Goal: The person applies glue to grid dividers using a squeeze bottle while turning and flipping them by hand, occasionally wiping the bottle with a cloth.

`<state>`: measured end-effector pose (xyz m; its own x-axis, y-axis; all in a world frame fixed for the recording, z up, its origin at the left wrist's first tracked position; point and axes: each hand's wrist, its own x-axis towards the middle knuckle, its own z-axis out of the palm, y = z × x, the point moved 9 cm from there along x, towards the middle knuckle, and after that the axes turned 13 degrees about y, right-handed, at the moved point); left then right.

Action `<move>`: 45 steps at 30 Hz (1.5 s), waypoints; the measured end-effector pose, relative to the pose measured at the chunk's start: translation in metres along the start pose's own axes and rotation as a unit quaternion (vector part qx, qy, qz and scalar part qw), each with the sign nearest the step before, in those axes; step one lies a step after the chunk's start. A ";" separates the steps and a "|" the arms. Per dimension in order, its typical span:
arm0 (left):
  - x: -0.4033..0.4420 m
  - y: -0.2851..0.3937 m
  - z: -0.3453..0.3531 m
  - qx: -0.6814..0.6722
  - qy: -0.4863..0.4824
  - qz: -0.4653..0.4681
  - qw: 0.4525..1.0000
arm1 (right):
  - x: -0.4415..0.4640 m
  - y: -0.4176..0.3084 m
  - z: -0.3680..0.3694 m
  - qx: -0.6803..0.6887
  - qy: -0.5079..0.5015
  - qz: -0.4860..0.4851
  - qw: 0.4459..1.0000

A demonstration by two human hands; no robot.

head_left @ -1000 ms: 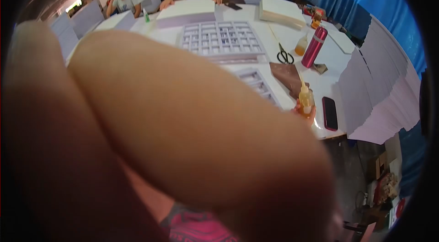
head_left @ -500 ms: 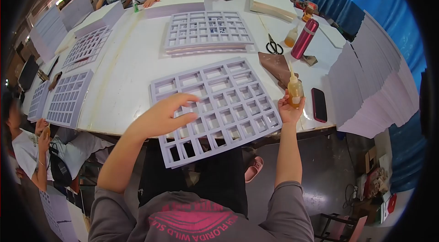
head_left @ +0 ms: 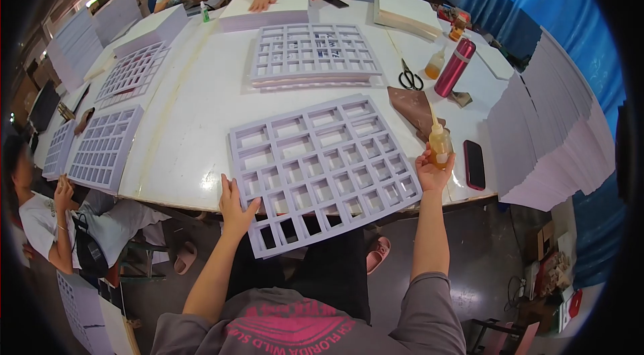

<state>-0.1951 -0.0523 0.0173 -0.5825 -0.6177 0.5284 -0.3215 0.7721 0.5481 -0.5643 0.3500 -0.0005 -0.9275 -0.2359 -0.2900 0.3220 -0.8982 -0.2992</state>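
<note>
A pale lilac grid tray (head_left: pixel 327 158) with rows of rectangular openings lies at a slant on the near table edge, its front part overhanging. My left hand (head_left: pixel 237 210) is at its left side, thumb over the rim and fingers along the outside, gripping the edge. My right hand (head_left: pixel 433 171) is wrapped round a squeeze bottle (head_left: pixel 440 145) of amber liquid with a long thin nozzle pointing up. That bottle stands just off the tray's right edge. Beside it lies a piece of brown cloth (head_left: pixel 412 110).
Behind sits a stack of grid trays (head_left: pixel 315 53). Scissors (head_left: pixel 410 78), a second amber bottle (head_left: pixel 435 64), a pink flask (head_left: pixel 455 68) and a phone (head_left: pixel 474 164) are at right, near tall sheet stacks (head_left: pixel 550 127). Co-workers sit at left and across, one with hands on a board stack (head_left: pixel 265 9).
My left hand has moved from above the tray down to its left edge and taken hold there. The bottle stays in my right hand. The whole view has shifted slightly.
</note>
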 end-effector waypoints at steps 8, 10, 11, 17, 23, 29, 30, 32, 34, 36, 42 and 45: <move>0.005 -0.011 -0.004 -0.266 -0.008 -0.095 0.959 | 0.000 -0.010 -0.008 0.035 0.036 -0.033 0.998; 0.014 0.005 -0.038 -0.342 0.006 -0.171 0.924 | -0.006 -0.008 -0.004 0.024 0.040 -0.047 0.998; 0.015 0.004 -0.049 -0.382 0.004 -0.224 0.897 | -0.011 -0.005 0.000 0.023 0.048 -0.051 0.997; -0.013 -0.013 -0.074 -0.548 0.064 -0.397 0.733 | -0.001 -0.015 -0.010 -0.029 0.043 -0.076 0.996; -0.060 0.004 -0.082 -0.582 0.010 -0.508 0.635 | -0.031 -0.045 0.019 -0.154 0.032 -0.061 0.986; -0.075 0.029 -0.066 -0.770 -0.116 -0.513 0.361 | -0.101 -0.031 0.086 -0.250 -0.040 -0.058 0.966; -0.081 0.029 -0.062 -0.760 -0.129 -0.494 0.402 | -0.109 -0.026 0.095 -0.247 -0.055 -0.052 0.966; -0.091 0.043 -0.053 -0.744 -0.166 -0.474 0.441 | -0.125 -0.011 0.117 -0.229 -0.118 -0.025 0.966; -0.106 0.051 -0.037 -0.711 -0.188 -0.482 0.476 | -0.140 0.006 0.141 -0.219 -0.159 -0.017 0.963; -0.130 0.064 -0.025 -0.684 -0.217 -0.526 0.457 | -0.148 0.024 0.156 -0.227 -0.179 -0.003 0.957; -0.169 0.112 -0.026 -0.580 -0.391 -0.555 0.451 | -0.129 0.071 0.152 -0.366 -0.135 -0.016 0.921; -0.180 0.101 -0.023 -0.540 -0.382 -0.578 0.479 | -0.116 0.093 0.149 -0.476 -0.105 -0.075 0.870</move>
<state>-0.1058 0.1333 -0.0071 -0.7168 0.0130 -0.6971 -0.4251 -0.8007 0.4221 -0.4552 0.2382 0.1403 -0.9545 -0.2953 -0.0410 0.1136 -0.2330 -0.9658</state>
